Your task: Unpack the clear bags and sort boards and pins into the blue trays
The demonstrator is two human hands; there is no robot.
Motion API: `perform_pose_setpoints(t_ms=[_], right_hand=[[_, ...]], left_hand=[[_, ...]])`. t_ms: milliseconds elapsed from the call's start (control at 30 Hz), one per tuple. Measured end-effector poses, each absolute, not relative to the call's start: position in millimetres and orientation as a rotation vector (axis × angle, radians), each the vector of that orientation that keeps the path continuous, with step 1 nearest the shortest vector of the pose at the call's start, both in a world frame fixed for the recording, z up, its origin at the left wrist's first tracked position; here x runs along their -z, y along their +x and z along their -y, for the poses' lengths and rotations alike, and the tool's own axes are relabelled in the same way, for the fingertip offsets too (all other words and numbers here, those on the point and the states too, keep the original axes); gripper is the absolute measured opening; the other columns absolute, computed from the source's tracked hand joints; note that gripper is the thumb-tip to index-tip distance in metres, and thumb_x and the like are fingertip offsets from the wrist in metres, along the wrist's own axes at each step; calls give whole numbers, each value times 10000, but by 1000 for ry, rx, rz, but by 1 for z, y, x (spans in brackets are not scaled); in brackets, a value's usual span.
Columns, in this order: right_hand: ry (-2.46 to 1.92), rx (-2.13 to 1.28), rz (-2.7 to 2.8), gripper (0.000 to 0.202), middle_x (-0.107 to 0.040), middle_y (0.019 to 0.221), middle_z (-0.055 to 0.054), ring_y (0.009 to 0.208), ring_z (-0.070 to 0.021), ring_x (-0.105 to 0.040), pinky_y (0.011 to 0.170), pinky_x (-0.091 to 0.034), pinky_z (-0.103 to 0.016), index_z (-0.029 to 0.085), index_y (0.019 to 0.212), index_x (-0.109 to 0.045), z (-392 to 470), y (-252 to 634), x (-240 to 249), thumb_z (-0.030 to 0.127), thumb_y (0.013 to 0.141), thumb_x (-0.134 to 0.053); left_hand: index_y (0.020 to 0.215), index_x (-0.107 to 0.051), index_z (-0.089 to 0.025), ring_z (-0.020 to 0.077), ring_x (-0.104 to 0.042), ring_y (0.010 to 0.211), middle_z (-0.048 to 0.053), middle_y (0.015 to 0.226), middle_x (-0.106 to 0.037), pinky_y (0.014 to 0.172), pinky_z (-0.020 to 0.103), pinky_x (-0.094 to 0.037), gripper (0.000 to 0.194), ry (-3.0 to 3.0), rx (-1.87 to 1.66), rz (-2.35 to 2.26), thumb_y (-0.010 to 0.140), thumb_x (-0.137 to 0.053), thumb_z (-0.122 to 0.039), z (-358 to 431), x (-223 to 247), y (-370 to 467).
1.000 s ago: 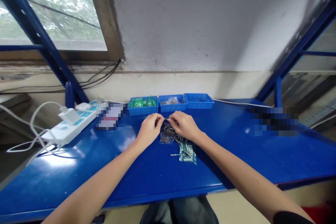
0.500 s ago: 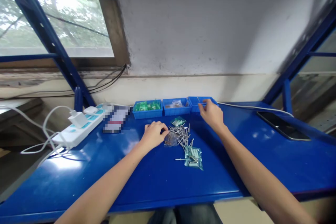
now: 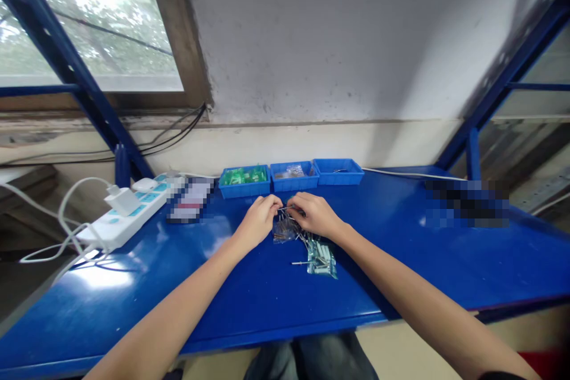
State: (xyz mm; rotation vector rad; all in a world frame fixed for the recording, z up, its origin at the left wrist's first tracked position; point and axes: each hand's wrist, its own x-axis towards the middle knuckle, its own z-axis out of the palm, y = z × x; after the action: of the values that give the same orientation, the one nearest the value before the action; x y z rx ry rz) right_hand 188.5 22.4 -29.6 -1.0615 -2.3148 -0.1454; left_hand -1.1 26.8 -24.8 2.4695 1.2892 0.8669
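Note:
Over a pile of thin metal pieces [image 3: 304, 234], my two hands are close together. My left hand [image 3: 260, 217] pinches one end of a thin metal piece [image 3: 285, 208]. My right hand [image 3: 314, 214] has its fingers closed at the other end of that piece and hides part of the pile. Beneath the hands lies a clear plastic bag [image 3: 284, 230] with small brownish pieces. Nearer the front edge is a greenish clear packet [image 3: 321, 259] of pale parts, with a single metal pin [image 3: 300, 263] pointing left from it.
Three blue bins line the wall side: one with green packets [image 3: 244, 176], one with clear bags [image 3: 294, 172], one with a few thin pieces [image 3: 338, 179]. A white power strip [image 3: 133, 214] with cables and a blurred phone [image 3: 190, 200] lie left; a blurred dark object [image 3: 467, 202] lies right.
My right hand has moved from the right bin to the pile, beside my left hand. A thin metal piece now shows between the fingers. The view has shifted slightly.

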Motion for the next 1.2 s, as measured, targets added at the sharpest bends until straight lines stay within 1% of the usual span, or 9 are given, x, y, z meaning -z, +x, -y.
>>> perform_pose_setpoints(t_ms=[200, 467, 633, 733, 833, 933, 1033, 1100, 1200], right_hand=[[-1050, 151, 2302, 249, -598, 781, -46, 733, -140, -538, 652, -362, -237, 180, 869, -586, -23, 190, 27, 296, 945, -379], [-1003, 197, 2281, 192, -601, 793, -42, 720, -143, -533, 634, -371, -243, 177, 888, -566, -19, 187, 23, 304, 921, -425], [-952, 366, 2227, 237, -603, 769, -61, 723, -155, -538, 663, -390, -261, 169, 843, -591, -21, 199, 8, 273, 925, -394], [-1165, 523, 1920, 271, -611, 762, -79, 737, -169, -553, 694, -400, -280, 160, 828, -603, -33, 223, -5, 281, 920, -379], [-1661, 594, 1631, 278, -630, 834, -116, 785, -216, -577, 672, -397, -306, 142, 901, -618, -50, 253, -6, 319, 903, -403], [-2034, 528, 1639, 311, -632, 964, -167, 886, -283, -577, 673, -399, -331, 120, 1030, -605, -57, 271, 4, 350, 854, -490], [-2003, 420, 1685, 354, -634, 1005, -155, 938, -285, -569, 708, -400, -329, 136, 1090, -587, -49, 265, 9, 381, 853, -493], [-1839, 239, 1744, 339, -659, 904, -104, 851, -242, -593, 682, -395, -303, 167, 1060, -598, -40, 248, 8, 411, 874, -454], [-1584, -189, 1836, 379, -636, 668, -30, 635, -178, -578, 585, -367, -269, 193, 925, -628, -28, 215, 4, 493, 881, -401]], left_hand=[[899, -579, -217, 184, -550, 857, 13, 861, -635, 799, 307, -420, 142, 2484, -1015, -1222, 901, -443, -256, -28, 26, -3], [797, -601, -197, 188, -558, 819, 20, 814, -657, 762, 310, -401, 252, 2497, -1006, -1290, 922, -385, -221, -31, 26, -3], [856, -622, -206, 191, -565, 856, 19, 838, -667, 792, 329, -395, 274, 2449, -890, -1297, 933, -372, -288, -26, 19, -4], [967, -625, -241, 232, -525, 984, 18, 973, -647, 878, 402, -346, 236, 2530, -669, -1270, 862, -508, -418, -23, 16, -8], [998, -621, -269, 272, -469, 1065, 22, 1050, -609, 913, 459, -299, 308, 2594, -457, -1213, 772, -615, -478, -22, 16, -11], [907, -618, -242, 263, -467, 1056, 23, 1018, -605, 893, 445, -311, 183, 2548, -419, -1215, 778, -635, -370, -22, 16, -10], [797, -590, -208, 229, -507, 957, 11, 888, -622, 834, 396, -352, 26, 2474, -488, -1208, 800, -601, -231, -24, 15, -6], [773, -569, -194, 191, -529, 848, 2, 804, -613, 767, 338, -387, 40, 2401, -633, -1169, 812, -578, -195, -24, 13, -4], [791, -551, -184, 135, -517, 694, -9, 749, -568, 657, 262, -407, 41, 2298, -980, -1121, 832, -550, -181, -22, 7, -3]])
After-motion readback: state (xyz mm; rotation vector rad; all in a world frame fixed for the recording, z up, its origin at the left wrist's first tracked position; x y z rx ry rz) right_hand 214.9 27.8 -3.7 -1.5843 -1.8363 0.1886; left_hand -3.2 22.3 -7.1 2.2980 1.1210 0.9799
